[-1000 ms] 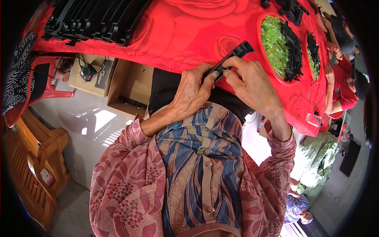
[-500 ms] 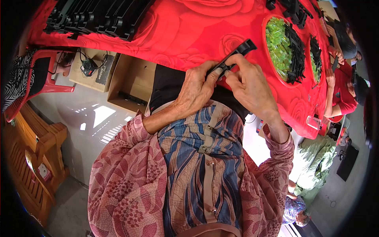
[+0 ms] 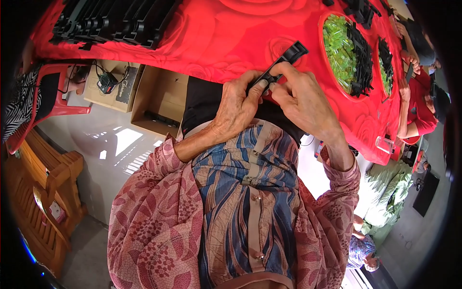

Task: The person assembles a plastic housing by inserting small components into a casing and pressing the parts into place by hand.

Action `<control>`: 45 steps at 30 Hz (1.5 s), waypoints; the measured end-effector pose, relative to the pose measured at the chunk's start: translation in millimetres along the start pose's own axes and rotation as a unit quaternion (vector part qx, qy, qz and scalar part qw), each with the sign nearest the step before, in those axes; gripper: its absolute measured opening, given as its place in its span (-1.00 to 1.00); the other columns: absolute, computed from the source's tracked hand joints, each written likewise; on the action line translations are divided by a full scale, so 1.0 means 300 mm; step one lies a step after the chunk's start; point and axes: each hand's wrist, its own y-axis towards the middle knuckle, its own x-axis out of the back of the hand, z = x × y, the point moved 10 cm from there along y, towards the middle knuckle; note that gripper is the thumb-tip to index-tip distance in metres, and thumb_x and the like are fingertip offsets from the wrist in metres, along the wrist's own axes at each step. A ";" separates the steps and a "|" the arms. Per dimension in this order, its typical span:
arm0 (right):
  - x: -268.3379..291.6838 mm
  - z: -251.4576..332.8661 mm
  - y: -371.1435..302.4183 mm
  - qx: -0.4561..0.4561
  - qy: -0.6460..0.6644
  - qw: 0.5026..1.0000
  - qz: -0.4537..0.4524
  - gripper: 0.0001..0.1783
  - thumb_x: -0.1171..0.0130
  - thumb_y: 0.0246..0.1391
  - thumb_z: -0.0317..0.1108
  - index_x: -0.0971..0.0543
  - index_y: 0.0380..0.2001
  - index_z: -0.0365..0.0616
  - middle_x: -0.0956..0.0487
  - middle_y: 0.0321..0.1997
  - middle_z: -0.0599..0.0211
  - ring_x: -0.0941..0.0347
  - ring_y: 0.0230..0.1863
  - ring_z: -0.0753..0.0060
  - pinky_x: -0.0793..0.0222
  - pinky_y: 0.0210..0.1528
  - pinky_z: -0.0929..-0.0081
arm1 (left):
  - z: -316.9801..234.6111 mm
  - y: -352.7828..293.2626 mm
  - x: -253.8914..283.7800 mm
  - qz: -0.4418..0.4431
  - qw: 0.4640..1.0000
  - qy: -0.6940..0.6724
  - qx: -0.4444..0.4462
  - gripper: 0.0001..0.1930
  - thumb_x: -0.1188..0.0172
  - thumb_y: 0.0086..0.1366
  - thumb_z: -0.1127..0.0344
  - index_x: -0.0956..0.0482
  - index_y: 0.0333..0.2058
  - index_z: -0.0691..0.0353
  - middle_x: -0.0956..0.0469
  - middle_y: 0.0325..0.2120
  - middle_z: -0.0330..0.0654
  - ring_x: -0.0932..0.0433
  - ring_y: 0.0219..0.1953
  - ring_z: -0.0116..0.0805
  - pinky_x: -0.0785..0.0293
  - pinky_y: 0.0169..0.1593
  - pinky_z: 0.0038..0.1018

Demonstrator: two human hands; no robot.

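Observation:
Between my hands, just over the near edge of the red table, is a long black plastic part (image 3: 292, 51) with a hollow, trough-like far end. My left hand (image 3: 237, 103) is closed round its near end, thumb on top. The fingers of my right hand (image 3: 306, 98) are bent against its middle, pinching there beside the left thumb. Whether a smaller piece sits in the right fingertips is hidden. To the right stands a red-rimmed tray (image 3: 323, 53) holding small yellow-green pieces (image 3: 337, 53) and small black pieces (image 3: 360, 62).
Several long black parts (image 3: 113, 21) lie in a row at the table's far left. A second tray (image 3: 386, 65) stands further right. Below the left edge are an open cardboard box (image 3: 161, 94), a red chair (image 3: 50, 103) and a wooden bench (image 3: 53, 178). Other people (image 3: 423, 113) sit at right.
The view has shifted slightly. The far end of the black part sits a little to the left and higher in the picture. Both hands keep their hold.

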 end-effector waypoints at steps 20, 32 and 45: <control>-0.019 0.039 -0.015 0.015 -0.094 0.990 -0.104 -0.74 -0.08 -0.04 -0.49 -0.32 -0.28 -0.39 -0.45 -0.68 -0.08 -0.48 -0.54 -0.19 -0.32 -0.51 -0.01 | -0.062 -0.008 0.030 -0.049 0.995 0.010 -0.083 -0.82 -0.06 0.32 0.43 -0.48 -0.21 0.46 -0.50 -0.58 0.13 -0.52 -0.52 -0.09 -0.38 -0.41 -0.29; -0.024 0.028 -0.019 -0.011 -0.079 0.986 -0.150 -0.76 -0.04 0.04 -0.47 -0.32 -0.22 -0.33 -0.45 -0.71 -0.08 -0.48 -0.60 -0.18 -0.35 -0.55 -0.04 | -0.070 -0.009 0.040 -0.090 0.990 -0.023 -0.105 -0.81 -0.06 0.32 0.44 -0.47 -0.18 0.46 -0.56 -0.46 0.19 -0.60 -0.40 -0.07 -0.45 -0.33 -0.28; -0.021 0.029 -0.021 0.001 -0.097 0.983 -0.153 -0.76 -0.05 0.03 -0.46 -0.32 -0.24 -0.33 -0.47 -0.68 -0.08 -0.49 -0.56 -0.21 -0.34 -0.54 -0.05 | -0.054 -0.003 0.024 -0.049 0.994 0.001 -0.094 -0.80 -0.04 0.33 0.41 -0.47 -0.17 0.44 -0.52 -0.52 0.17 -0.56 -0.47 -0.02 -0.40 -0.38 -0.26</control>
